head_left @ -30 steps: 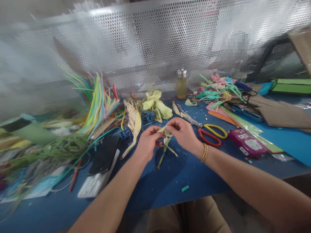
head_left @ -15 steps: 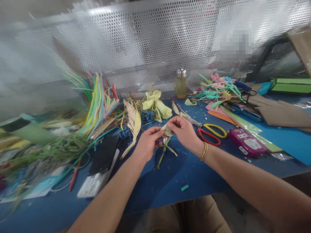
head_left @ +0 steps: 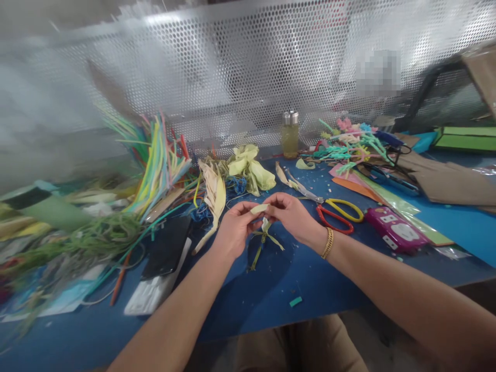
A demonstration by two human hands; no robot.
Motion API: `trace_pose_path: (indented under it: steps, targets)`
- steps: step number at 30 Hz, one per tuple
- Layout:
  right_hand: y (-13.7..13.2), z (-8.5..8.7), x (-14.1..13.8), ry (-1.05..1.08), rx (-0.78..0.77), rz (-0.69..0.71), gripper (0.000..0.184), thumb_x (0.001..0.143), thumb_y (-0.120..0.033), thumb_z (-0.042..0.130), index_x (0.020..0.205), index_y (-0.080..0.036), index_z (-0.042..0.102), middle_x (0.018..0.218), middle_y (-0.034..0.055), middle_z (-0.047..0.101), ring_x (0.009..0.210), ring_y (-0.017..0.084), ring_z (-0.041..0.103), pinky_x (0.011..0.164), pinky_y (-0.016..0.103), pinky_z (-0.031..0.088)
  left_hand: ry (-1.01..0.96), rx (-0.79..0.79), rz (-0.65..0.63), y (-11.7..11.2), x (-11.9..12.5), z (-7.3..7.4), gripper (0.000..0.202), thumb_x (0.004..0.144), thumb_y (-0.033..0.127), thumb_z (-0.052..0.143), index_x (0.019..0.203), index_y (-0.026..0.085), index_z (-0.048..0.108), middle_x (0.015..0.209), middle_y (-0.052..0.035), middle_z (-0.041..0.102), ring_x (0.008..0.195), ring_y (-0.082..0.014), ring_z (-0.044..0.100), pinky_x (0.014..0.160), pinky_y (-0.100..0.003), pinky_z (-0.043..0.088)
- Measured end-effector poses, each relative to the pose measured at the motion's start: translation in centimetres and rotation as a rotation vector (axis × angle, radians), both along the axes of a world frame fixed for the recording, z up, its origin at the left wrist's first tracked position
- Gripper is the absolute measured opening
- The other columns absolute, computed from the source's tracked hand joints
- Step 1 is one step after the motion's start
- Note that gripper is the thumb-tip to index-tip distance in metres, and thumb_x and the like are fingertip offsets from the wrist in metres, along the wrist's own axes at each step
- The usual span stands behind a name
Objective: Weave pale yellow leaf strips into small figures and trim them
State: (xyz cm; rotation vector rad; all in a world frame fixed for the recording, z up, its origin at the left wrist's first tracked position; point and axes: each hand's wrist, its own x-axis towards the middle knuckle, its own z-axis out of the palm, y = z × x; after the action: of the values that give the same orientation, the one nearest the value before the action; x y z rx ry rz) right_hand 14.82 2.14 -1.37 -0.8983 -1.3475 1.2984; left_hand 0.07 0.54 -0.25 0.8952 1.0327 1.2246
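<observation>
Between my two hands, over the middle of the blue table, is a small pale green piece of corn husk (head_left: 259, 208). My left hand (head_left: 238, 225) pinches its left end, and my right hand (head_left: 287, 212) pinches the other end. Just below the fingertips is a small figure of knotted green husk strips (head_left: 264, 238), its top partly hidden by my hands. Whether it lies on the table or hangs from my fingers I cannot tell. Left of my hands lies a dried corn husk (head_left: 213, 194), and behind them a bunch of yellowish husks (head_left: 250, 168).
Red-and-yellow-handled scissors (head_left: 335, 214) lie right of my hands, beside a purple power strip (head_left: 395, 227). A bottle (head_left: 290, 137) stands at the back. A phone (head_left: 166, 248), colourful strips (head_left: 153, 165) and green cord (head_left: 112, 232) crowd the left. Cardboard (head_left: 457, 181) lies right.
The husk piece has tilted from upright to nearly flat between my fingers. My right hand has dropped slightly, and both hands still pinch the piece.
</observation>
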Motion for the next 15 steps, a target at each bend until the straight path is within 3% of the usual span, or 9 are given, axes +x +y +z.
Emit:
trace_pose_path:
  steps: [6, 15]
  targets:
    - [0.12, 0.26, 0.2, -0.027, 0.053, -0.071, 0.005, 0.073, -0.018, 0.061, 0.078, -0.017, 0.06, 0.066, -0.002, 0.061, 0.058, 0.01, 0.055, 0.058, 0.025, 0.045, 0.152, 0.061, -0.033, 0.04, -0.35, 0.15, 0.027, 0.065, 0.03, 0.081, 0.085, 0.015, 0.072, 0.08, -0.0065, 0.07, 0.076, -0.0157, 0.065, 0.062, -0.023, 0.05]
    - [0.08, 0.0, 0.07, -0.041, -0.014, -0.043, 0.007, 0.072, -0.02, 0.064, 0.079, -0.017, 0.063, 0.066, -0.0014, 0.061, 0.059, 0.01, 0.053, 0.057, 0.024, 0.045, 0.129, 0.052, 0.023, -0.09, 0.06, 0.11, 0.028, 0.057, 0.03, 0.085, 0.074, 0.015, 0.069, 0.074, -0.0039, 0.069, 0.072, -0.0144, 0.063, 0.059, -0.021, 0.047]
